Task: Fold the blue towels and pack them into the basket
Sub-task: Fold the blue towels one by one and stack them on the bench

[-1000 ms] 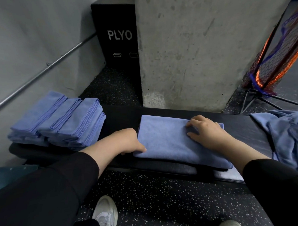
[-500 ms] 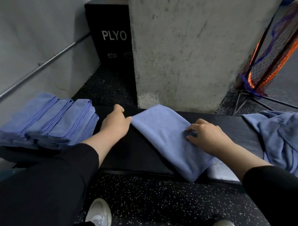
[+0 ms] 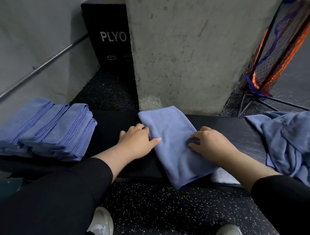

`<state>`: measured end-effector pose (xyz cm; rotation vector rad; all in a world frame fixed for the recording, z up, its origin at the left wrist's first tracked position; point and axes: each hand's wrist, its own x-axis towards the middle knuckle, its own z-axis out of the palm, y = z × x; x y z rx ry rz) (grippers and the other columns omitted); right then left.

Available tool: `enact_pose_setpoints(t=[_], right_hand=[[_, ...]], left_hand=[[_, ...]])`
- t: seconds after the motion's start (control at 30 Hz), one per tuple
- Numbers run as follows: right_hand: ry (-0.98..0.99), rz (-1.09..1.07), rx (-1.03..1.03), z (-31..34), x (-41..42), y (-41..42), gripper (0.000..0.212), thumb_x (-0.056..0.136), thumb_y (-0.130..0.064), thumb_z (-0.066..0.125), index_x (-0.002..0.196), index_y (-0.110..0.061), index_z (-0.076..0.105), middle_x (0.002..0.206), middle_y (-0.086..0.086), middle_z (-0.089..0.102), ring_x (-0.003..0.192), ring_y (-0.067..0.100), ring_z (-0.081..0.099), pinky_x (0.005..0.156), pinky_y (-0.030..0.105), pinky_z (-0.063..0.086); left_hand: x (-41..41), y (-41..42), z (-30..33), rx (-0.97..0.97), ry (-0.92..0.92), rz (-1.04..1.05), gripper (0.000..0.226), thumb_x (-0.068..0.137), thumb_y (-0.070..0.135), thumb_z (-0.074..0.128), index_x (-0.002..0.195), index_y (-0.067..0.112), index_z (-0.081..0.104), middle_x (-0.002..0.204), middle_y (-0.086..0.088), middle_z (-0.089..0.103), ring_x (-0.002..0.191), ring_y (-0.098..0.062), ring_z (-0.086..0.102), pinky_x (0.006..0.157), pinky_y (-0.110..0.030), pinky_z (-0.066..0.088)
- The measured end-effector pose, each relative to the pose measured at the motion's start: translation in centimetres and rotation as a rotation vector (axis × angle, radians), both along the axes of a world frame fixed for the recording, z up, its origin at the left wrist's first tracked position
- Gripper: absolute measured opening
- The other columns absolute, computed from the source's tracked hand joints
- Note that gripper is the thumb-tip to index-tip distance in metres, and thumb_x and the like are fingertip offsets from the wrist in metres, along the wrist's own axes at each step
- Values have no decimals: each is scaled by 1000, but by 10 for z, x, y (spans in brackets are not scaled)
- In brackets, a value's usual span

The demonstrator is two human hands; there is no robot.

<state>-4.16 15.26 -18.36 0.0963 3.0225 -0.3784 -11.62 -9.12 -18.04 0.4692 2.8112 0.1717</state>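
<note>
left hand (image 3: pixel 137 140): open, flat on folded towel's (image 3: pixel 174 144) left edge | right hand (image 3: pixel 209 143): fingers curled, pinching the towel | towel: mid-bench (image 3: pixel 113 126), overhanging front edge

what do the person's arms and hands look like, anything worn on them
Both arms wear black long sleeves pushed up, leaving the forearms bare. The left hand and right hand are bare: no gloves, rings or watch show. The left thumbnail looks pale.

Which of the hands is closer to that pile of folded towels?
Left. The left hand rests at the middle towel's left edge, nearer the folded stack; the right hand presses its far side.
</note>
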Motion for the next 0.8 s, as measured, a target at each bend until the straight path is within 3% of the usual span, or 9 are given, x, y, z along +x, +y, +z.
enact_pose_setpoints(t=[0.2,0.27,0.37,0.43,0.5,0.63,0.73,0.8], right_hand=[[35,103,-115,1,23,-2,22,89,-43,68,106,-31,73,97,-7,53,84,16,62,82,32,50],[35,159,-134,-3,29,-1,30,87,-46,68,115,-35,68,102,-12,51,86,14,61,84,32,51],[81,226,-48,-9,34,0,34,87,-51,65,116,-34,59,110,-13,50,96,15,52,85,38,46],[187,285,-9,-11,37,-3,24,88,-50,60,104,-33,61,110,-12,51,98,18,50,81,40,44],[227,371,-58,-15,41,-5,23,91,-50,52,94,-31,64,109,-12,54,96,18,52,80,41,46],[145,476,-128,-24,51,3,33,98,-55,45,111,-33,66,126,-13,56,112,13,57,95,41,47],[92,512,-99,-23,61,13,43,94,-66,47,124,-37,54,146,-15,44,138,4,40,112,39,35],[59,518,-88,-25,65,15,41,91,-67,50,119,-38,47,152,-16,37,147,2,27,118,40,28]], left_hand=[[-16,13,-3,132,-20,57,76,100,40,52,160,28,7,153,-2,37,140,-28,37,108,-51,32],[-20,9,-9,96,104,71,71,102,37,50,160,30,10,158,-3,30,141,-28,34,111,-50,29],[-19,6,-7,82,344,44,60,100,42,54,154,29,32,154,-5,32,140,-28,35,111,-49,29],[-14,5,-2,171,279,-101,54,98,50,54,148,31,45,153,-2,36,142,-24,34,113,-46,27],[-4,0,-4,102,117,-292,59,97,59,50,151,37,41,164,1,24,151,-18,18,121,-46,15],[-1,-18,-21,-48,-12,-394,67,100,64,31,159,44,7,169,9,-11,154,-12,-14,123,-56,-1],[-9,-17,-23,-77,29,-380,65,102,64,25,159,44,1,168,8,-14,154,-13,-18,122,-59,-5],[-13,-12,-22,-105,50,-359,65,102,64,24,159,42,2,169,5,-13,154,-15,-17,121,-62,-6]])
